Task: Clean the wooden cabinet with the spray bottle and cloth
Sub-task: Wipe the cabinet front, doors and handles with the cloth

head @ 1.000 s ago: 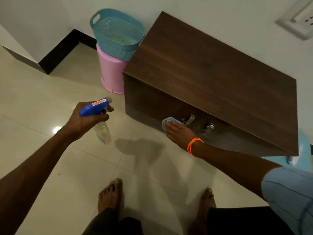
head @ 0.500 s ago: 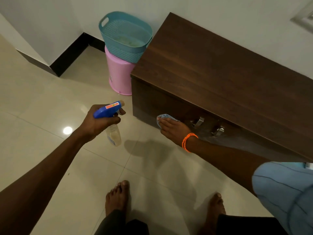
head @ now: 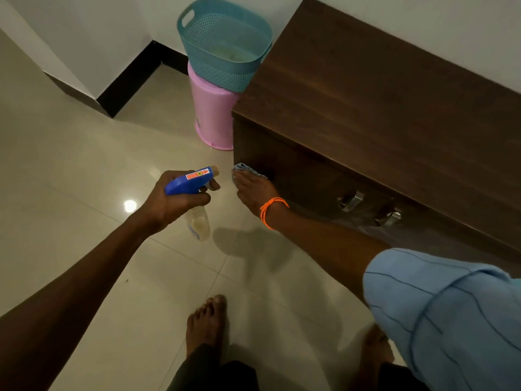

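The dark wooden cabinet stands against the wall on the right, with two metal handles on its front. My right hand presses a light blue cloth flat against the cabinet front near its lower left corner. An orange band circles that wrist. My left hand grips a spray bottle with a blue trigger head and clear body, held above the floor just left of the cloth, nozzle aimed toward the cabinet.
A teal perforated basket sits on a pink plastic stool beside the cabinet's left end. Glossy beige floor tiles spread left. My bare feet stand below. A wall corner with black skirting juts out at upper left.
My right hand has slid the cloth leftward along the cabinet front, from beside the handles to the left corner. The left hand kept hold of the spray bottle.
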